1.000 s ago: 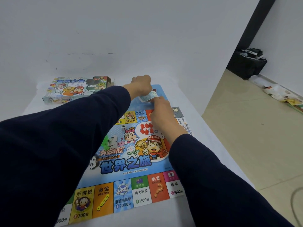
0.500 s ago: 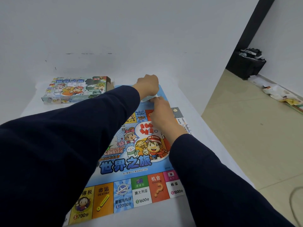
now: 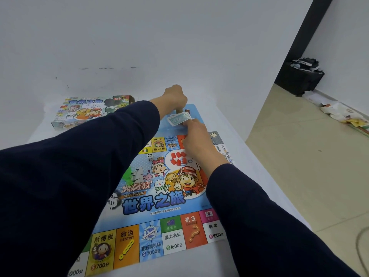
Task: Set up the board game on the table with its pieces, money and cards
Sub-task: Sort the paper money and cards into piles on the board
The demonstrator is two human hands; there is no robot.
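Left hand: the left hand [image 3: 175, 96] was curled into a fist at the far edge of the board, gripping a small stack of blue-green cards [image 3: 178, 118] that stuck out below it.
Right hand: the right hand [image 3: 196, 136] reached in from the near right, its fingertips pinching the near right end of the same cards.
Board: the game board [image 3: 159, 198] lay flat on the white table [image 3: 249, 176], with printed money squares along its near edge and cartoon figures in its middle.
Pieces: a cluster of red pieces [image 3: 178, 158] sat on the far middle of the board, just left of the right wrist; a white die [image 3: 150, 156] lay to their left, beside the left sleeve.
Box: the game box [image 3: 87, 110] sat on the far left of the table, well apart from the board's middle.
Surroundings: a black bin [image 3: 301, 76] stood on the floor at far right, with scattered papers [image 3: 343, 114] near it.
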